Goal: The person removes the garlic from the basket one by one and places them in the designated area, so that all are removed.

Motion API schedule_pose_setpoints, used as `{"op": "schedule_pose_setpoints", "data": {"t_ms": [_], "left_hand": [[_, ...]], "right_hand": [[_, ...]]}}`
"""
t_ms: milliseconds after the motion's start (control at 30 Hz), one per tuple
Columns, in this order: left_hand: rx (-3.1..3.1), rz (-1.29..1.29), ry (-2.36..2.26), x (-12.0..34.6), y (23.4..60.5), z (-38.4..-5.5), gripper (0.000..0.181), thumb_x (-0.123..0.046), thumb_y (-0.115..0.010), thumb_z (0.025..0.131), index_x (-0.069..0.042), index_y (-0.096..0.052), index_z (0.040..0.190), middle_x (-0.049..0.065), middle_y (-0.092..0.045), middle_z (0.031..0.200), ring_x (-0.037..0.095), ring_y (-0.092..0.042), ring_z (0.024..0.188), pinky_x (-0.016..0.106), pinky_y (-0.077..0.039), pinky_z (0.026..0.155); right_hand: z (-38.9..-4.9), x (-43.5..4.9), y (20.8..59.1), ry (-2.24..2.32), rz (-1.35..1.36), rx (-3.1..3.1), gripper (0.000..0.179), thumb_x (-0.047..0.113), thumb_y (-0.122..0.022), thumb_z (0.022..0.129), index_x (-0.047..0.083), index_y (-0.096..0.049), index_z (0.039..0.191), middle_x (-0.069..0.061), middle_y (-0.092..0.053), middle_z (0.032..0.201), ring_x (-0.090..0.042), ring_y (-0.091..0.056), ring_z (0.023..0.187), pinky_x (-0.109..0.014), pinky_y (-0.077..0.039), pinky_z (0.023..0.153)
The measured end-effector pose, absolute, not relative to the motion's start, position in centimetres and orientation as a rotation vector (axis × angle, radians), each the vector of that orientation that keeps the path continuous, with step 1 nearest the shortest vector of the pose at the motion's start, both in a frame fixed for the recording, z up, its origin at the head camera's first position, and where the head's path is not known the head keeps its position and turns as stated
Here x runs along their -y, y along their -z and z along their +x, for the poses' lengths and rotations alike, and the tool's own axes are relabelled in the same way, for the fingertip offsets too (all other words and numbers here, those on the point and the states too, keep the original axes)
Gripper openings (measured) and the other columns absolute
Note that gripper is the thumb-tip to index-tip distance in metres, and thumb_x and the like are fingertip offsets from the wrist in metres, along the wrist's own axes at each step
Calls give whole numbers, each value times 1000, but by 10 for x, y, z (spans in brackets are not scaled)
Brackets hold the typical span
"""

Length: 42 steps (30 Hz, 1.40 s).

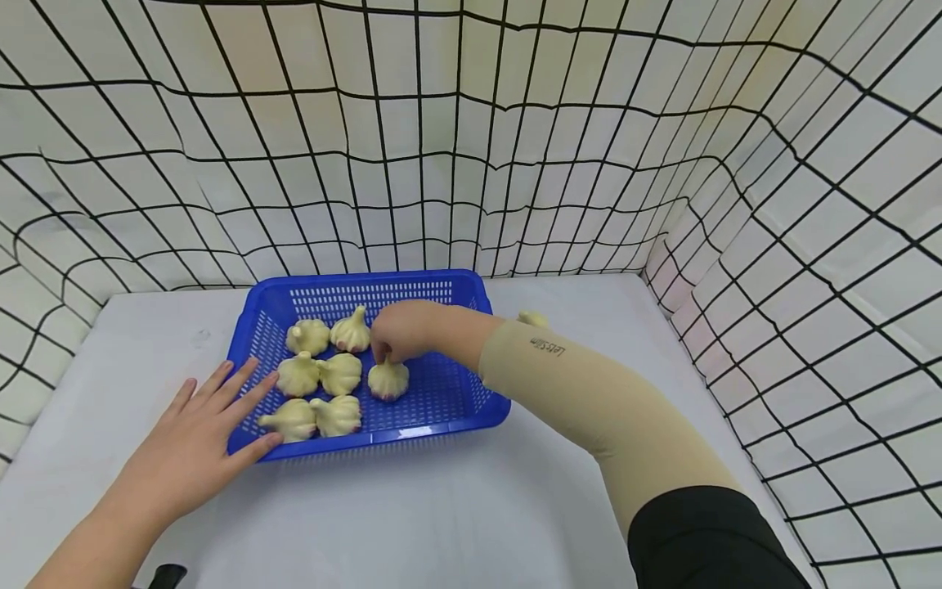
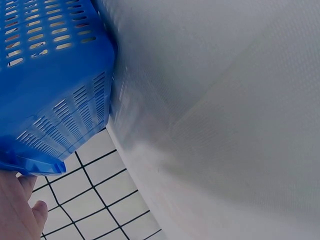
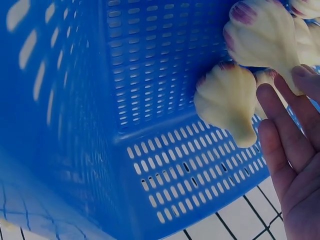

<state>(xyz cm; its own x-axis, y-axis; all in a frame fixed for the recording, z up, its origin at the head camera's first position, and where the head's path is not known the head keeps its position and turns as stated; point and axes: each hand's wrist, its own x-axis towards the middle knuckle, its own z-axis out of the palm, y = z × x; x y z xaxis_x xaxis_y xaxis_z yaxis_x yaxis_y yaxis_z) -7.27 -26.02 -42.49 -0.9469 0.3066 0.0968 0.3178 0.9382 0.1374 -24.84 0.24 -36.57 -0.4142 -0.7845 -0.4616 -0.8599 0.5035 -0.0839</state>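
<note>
A blue plastic basket (image 1: 441, 421) with slotted walls stands on the white table, holding several garlic bulbs (image 1: 341, 374) in its left part. Inside it, my right hand (image 1: 405, 331) pinches one garlic bulb (image 1: 388, 381) by its stem; the right wrist view shows that bulb (image 3: 262, 35) between thumb and fingers. Beside it in that view lies another bulb (image 3: 227, 97). My left hand (image 1: 202, 438) lies with spread, straight fingers against the basket's left rim. Only part of that hand (image 2: 20, 205) shows at the basket's edge in the left wrist view.
One more garlic bulb (image 1: 533, 318) lies on the table right of the basket, partly hidden by my right sleeve. A black wire grid (image 1: 419, 155) before white sheeting rises behind the table and along its sides. A small black object (image 1: 168, 576) shows at the bottom left.
</note>
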Motion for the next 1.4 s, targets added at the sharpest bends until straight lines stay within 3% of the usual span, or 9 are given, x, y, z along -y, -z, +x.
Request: {"op": "schedule_pose_setpoints", "data": {"t_ms": [733, 1400], "left_hand": [[3023, -479, 228, 261, 426, -74, 85, -61, -57, 92, -19, -25, 159, 19, -20, 163, 36, 6, 151, 45, 24, 114], [3024, -476, 231, 260, 425, -72, 85, -61, -57, 93, -18, -24, 159, 20, -20, 163, 37, 6, 151, 45, 24, 114]], "right_hand": [[-262, -32, 336, -13, -1362, -2424, 23, 19, -62, 98, 22, -76, 116, 11, -71, 115, -6, -61, 110, -21, -47, 93], [-271, -95, 309, 349, -1277, -2618, 19, 22, -68, 95, 21, -77, 112, 8, -73, 106, -5, -64, 95, -19, -51, 84]]}}
